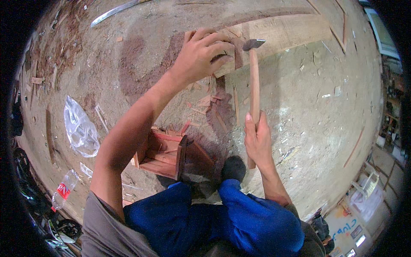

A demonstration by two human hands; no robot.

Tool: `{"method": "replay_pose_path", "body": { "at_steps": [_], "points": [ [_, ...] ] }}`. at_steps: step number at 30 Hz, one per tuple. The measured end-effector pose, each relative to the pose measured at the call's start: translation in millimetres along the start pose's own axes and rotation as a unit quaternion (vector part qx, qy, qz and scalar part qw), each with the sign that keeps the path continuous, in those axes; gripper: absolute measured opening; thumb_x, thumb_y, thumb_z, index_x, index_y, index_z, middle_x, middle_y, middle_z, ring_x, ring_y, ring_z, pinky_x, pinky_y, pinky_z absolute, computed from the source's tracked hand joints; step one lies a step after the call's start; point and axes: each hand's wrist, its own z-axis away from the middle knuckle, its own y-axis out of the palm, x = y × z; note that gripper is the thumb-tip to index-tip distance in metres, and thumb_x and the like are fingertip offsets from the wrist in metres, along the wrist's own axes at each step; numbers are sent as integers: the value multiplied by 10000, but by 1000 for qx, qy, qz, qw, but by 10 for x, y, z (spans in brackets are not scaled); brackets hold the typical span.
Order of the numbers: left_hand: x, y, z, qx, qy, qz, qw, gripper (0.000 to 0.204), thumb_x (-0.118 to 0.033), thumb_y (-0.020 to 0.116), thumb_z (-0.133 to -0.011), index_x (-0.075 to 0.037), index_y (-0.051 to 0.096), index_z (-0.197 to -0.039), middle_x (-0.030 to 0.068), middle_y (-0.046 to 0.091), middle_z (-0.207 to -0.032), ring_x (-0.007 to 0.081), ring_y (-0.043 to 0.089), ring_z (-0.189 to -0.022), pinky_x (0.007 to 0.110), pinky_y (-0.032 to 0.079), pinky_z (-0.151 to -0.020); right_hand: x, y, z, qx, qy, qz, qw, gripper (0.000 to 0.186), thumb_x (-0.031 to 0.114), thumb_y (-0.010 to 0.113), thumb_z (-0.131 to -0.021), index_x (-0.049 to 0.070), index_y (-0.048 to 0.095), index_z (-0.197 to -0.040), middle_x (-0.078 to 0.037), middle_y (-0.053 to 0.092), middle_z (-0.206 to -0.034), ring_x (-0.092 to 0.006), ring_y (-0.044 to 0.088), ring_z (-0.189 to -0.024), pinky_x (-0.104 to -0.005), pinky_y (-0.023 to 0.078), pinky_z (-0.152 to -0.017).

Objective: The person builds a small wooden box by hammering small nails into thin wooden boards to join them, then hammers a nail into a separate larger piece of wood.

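Observation:
My right hand (259, 137) is wrapped round the lower part of a hammer's (254, 85) pale wooden handle. The dark metal head is up at the far end, over a long light wooden board (282, 36). At the board's left end my left hand (207, 49) has its fingers curled, thumb close to the fingertips. Whatever lies between them is hidden. A narrow dark strip (238, 53) crosses the board just right of these fingertips. Between my left forearm and my feet sits a small open reddish wooden box (165, 154).
Wood chips and offcuts (205, 103) litter the dirt floor. A clear plastic bag (80, 126) and a plastic bottle (64, 190) lie to the left. A long metal blade (115, 13) is at the far left. Thin wood strips (338, 39) lie beyond the board's right end.

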Motion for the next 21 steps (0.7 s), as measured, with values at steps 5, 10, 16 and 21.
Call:
{"method": "replay_pose_path", "body": {
  "at_steps": [5,10,16,21],
  "points": [
    [267,-138,-58,53,31,71,996,285,-111,755,-827,-142,727,-1109,40,674,-1238,317,586,-1202,459,463,-1017,-42,-19,-8,-3,-25,7,1000,384,347,516,-1075,-29,518,-1155,-225,582,-632,-377,663,-579,-451,446,-512],
    [286,-131,-88,52,47,68,995,225,-82,764,-802,-58,725,-1023,43,677,-1179,277,582,-1144,404,511,-978,-41,-20,-13,6,-22,-8,1000,362,338,523,-1074,-20,516,-1133,-214,588,-625,-373,664,-569,-445,441,-500],
    [197,-62,-113,21,53,32,998,173,-94,750,-827,-96,698,-992,45,669,-1104,302,599,-1082,430,498,-959,-74,-56,-2,2,-27,-17,999,369,351,519,-1076,-15,525,-1117,-190,599,-633,-329,666,-579,-431,455,-522],
    [117,5,-137,-20,-5,19,1000,195,-142,795,-790,-114,720,-968,52,670,-1105,310,599,-1083,438,496,-954,-86,-62,10,19,3,-46,999,389,372,520,-1073,-14,533,-1122,-183,594,-634,-312,650,-571,-434,459,-535]
  ]
}}
